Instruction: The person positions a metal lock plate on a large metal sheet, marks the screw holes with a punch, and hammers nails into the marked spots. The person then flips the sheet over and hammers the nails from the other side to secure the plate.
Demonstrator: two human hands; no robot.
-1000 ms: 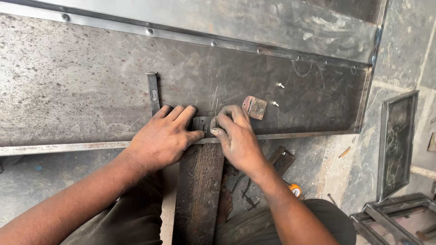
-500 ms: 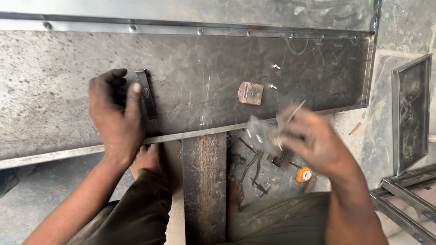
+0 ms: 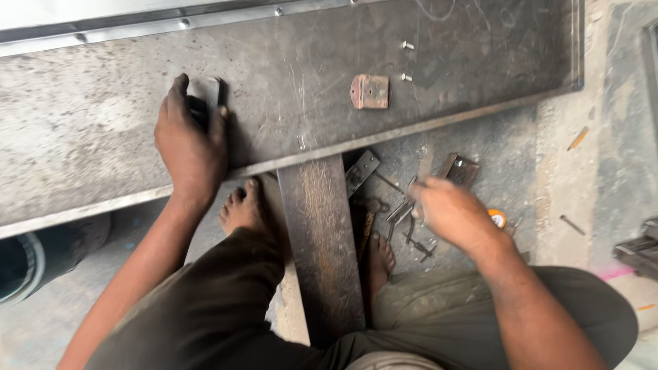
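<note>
A large dark steel sheet (image 3: pixel 295 96) lies across a wooden support plank (image 3: pixel 321 240). My left hand (image 3: pixel 190 147) presses on a small dark metal bar (image 3: pixel 205 92) lying on the sheet near its front edge. My right hand (image 3: pixel 449 212) is down by the floor, blurred, its fingers among several loose metal pieces (image 3: pixel 404 212); whether it grips one I cannot tell. A small rusty hinge plate (image 3: pixel 370 91) rests on the sheet, with two screws (image 3: pixel 408 62) beside it.
My bare feet (image 3: pixel 243 209) rest on the concrete floor on both sides of the plank. A flat metal bracket (image 3: pixel 361 171), an orange-and-white tape measure (image 3: pixel 498 218) and scattered scrap lie on the floor. A metal frame (image 3: pixel 641 250) sits at the right.
My left hand slid left from the sheet's front edge onto the small bar. My right hand left the sheet and dropped to the loose parts on the floor.
</note>
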